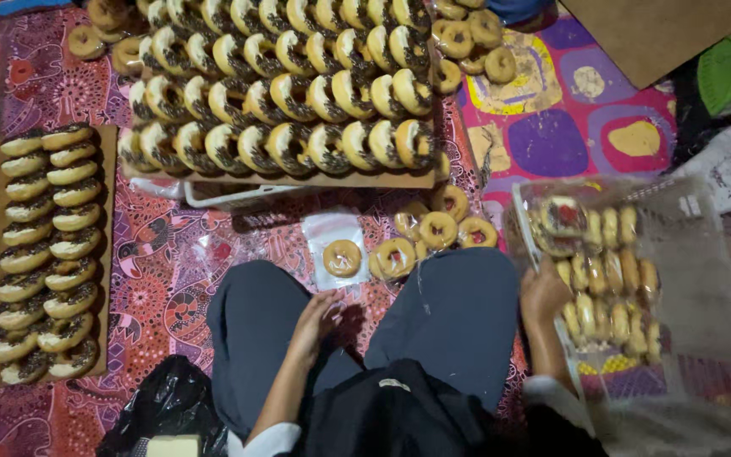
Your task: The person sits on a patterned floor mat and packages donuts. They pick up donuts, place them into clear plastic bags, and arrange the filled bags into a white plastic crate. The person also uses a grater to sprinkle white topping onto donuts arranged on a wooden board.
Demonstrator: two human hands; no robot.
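I sit cross-legged on a patterned mat. My left hand [315, 320] rests on my left knee, fingers loosely apart, holding nothing. Just beyond it lies a single doughnut in a clear bag [342, 257]. My right hand [541, 298] touches the edge of a clear plastic basket [704, 254] holding bagged doughnuts [607, 279]; the view is blurred there and I cannot tell whether it grips anything. Several bagged doughnuts [433, 233] lie on the mat between my knees.
A board with rows of chocolate-topped doughnuts [281, 93] sits on a white crate ahead. Another board of glazed doughnuts [44, 254] lies at left. Loose doughnuts [471, 42] sit at top right. A black plastic bag [162, 406] lies by my left leg.
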